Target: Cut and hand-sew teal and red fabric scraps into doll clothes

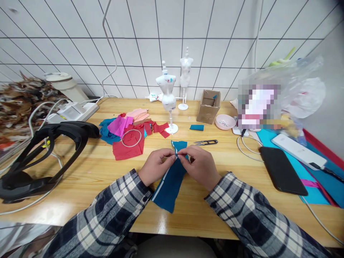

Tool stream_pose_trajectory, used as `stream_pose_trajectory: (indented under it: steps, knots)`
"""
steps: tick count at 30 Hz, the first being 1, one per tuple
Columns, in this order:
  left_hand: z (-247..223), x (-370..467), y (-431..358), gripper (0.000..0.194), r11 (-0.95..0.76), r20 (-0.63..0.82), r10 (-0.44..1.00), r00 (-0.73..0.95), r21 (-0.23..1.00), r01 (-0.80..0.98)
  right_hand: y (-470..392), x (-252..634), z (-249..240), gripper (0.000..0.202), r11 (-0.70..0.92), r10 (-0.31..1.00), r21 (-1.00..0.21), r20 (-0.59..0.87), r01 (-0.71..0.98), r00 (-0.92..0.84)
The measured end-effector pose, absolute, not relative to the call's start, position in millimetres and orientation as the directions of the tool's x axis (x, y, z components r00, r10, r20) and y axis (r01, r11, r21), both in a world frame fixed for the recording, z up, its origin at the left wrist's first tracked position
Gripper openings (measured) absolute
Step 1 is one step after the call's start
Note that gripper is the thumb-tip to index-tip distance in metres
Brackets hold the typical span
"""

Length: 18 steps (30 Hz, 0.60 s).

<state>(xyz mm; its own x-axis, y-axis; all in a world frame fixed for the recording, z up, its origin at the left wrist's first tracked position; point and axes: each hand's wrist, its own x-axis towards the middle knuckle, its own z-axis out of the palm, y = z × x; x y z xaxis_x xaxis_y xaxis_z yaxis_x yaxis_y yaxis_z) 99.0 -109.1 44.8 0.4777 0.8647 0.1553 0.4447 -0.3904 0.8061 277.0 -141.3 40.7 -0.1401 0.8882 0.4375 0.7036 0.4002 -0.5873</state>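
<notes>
A long strip of teal fabric [170, 186] lies on the wooden table in front of me, with a narrow white strip along its left edge. My left hand [157, 165] pinches that edge near the fabric's upper part. Close against it, my right hand [200, 165] pinches the same spot, fingertips nearly touching the left ones. Whether a pin or needle is between the fingers is too small to tell. Just beyond my right hand lie thread snips [211, 142]. A small teal fabric piece [197, 127] rests farther back.
Two white mini dress forms [168, 96] stand at the back, near a cardboard box [209, 105] and a pink bowl [225, 122]. Fabric scraps [129, 150] with a metal ring lie left, beside a black headset [53, 157]. A black phone [282, 170] and cables are at right.
</notes>
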Motion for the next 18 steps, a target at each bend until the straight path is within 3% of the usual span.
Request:
stream_pose_trajectory:
  steps: [6, 18]
  knots:
    - [42.6, 98.5, -108.4, 0.022, -0.435, 0.186, 0.857, 0.481, 0.762, 0.48, -140.4, 277.7, 42.4, 0.008, 0.382, 0.906, -0.639, 0.401, 0.667, -0.135]
    - [45.6, 100.2, -111.0, 0.021, -0.482, 0.184, 0.832, 0.523, 0.706, 0.519, -141.3, 276.0, 43.7, 0.007, 0.381, 0.91, -0.626, 0.385, 0.681, -0.155]
